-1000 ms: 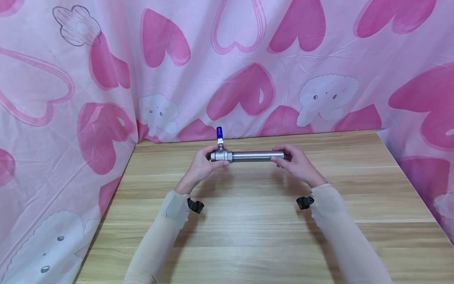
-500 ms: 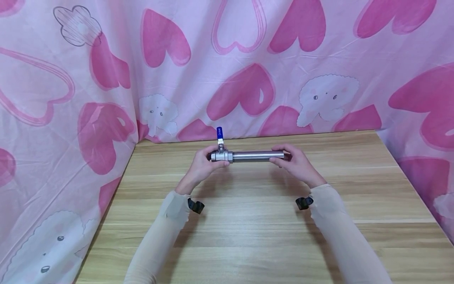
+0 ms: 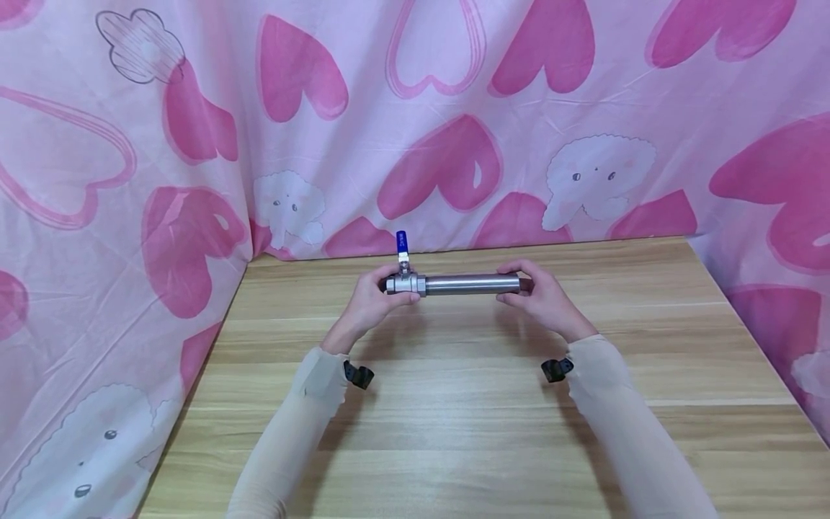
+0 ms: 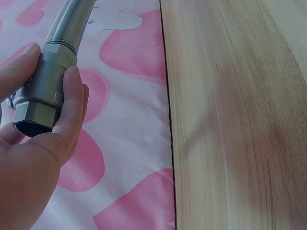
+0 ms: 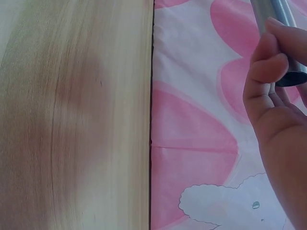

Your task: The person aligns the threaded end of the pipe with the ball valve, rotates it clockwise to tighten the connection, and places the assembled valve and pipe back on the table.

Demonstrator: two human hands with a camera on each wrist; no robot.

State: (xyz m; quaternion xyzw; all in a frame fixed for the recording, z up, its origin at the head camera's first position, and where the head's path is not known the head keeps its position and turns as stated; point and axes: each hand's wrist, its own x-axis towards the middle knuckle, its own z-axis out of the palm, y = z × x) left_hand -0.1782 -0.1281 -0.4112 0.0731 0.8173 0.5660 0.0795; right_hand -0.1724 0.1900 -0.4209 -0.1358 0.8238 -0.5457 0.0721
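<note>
Observed crosswise above the wood-grain table (image 3: 447, 432): a metal pipe (image 3: 470, 285), set in line with a ball valve (image 3: 405, 286). Gripped at the valve end by the left hand (image 3: 368, 303), with thumb along the near side and fingers curled round the far side; likewise confirmed from the left wrist. Pinched near the pipe's opposite end by the right hand (image 3: 541, 297), between thumb on the near side and fingers beyond. Noted at the joint, in the left wrist view: a band of thread (image 4: 62, 40) showing beside the valve's hex end. Depth of engagement: cannot tell. Fitted to the valve: a blue-sleeved lever (image 3: 401, 245), at right angles to the pipe. Worn at the cuffs of pale sleeves (image 3: 279, 447): black wrist mounts (image 3: 359, 375), one per arm. Hung behind and at both sides: a pink curtain (image 3: 441, 72), printed with hearts and white animal figures, creased in places.
</note>
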